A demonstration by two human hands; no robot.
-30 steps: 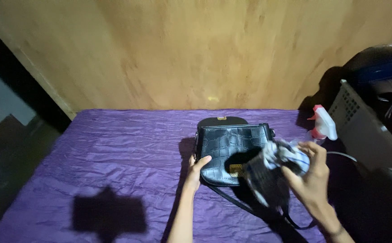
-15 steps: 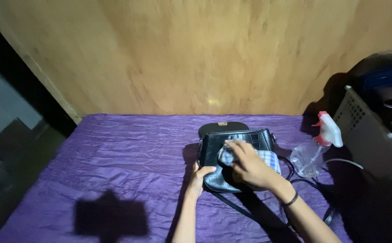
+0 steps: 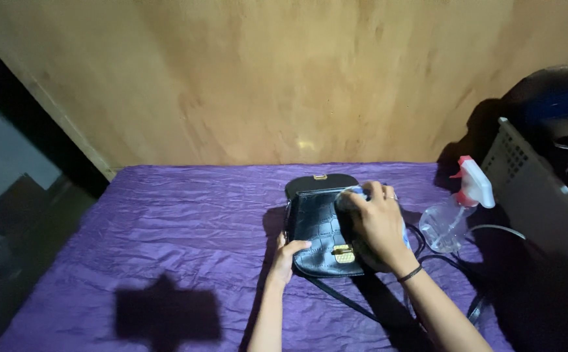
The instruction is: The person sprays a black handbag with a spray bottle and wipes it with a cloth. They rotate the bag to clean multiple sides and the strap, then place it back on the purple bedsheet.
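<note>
Nearest the camera, the left hand point(image 3: 288, 255) lay with its fingers point(image 3: 297, 246) spread flat against the lower left corner of the small black textured leather handbag point(image 3: 316, 228), gripping nothing, apparently to pin the bag in place on the crinkled purple cloth point(image 3: 166, 228) that covered the counter. Just beyond it, the right hand point(image 3: 375, 221) pressed down on the bag's front with its fingers point(image 3: 362, 199) curled over a pale blue-grey rag point(image 3: 349, 195), most of which was hidden under the palm; a hold of that kind would keep the rag bunched tight against the leather. A thin black band point(image 3: 411, 274) circled that wrist. The bag rested flat near the middle of the cloth, its gold clasp point(image 3: 344, 254) facing up and its thin black strap point(image 3: 355, 306) trailing loose toward the near edge. To the right, just beside the bag but apart from it, a clear plastic spray bottle with a pink and white trigger head point(image 3: 456, 215) leaned within easy reach of the right hand. Farther right sat a grey perforated plastic crate point(image 3: 538, 195), and behind everything rose a bare wooden panel wall point(image 3: 264, 78).
</note>
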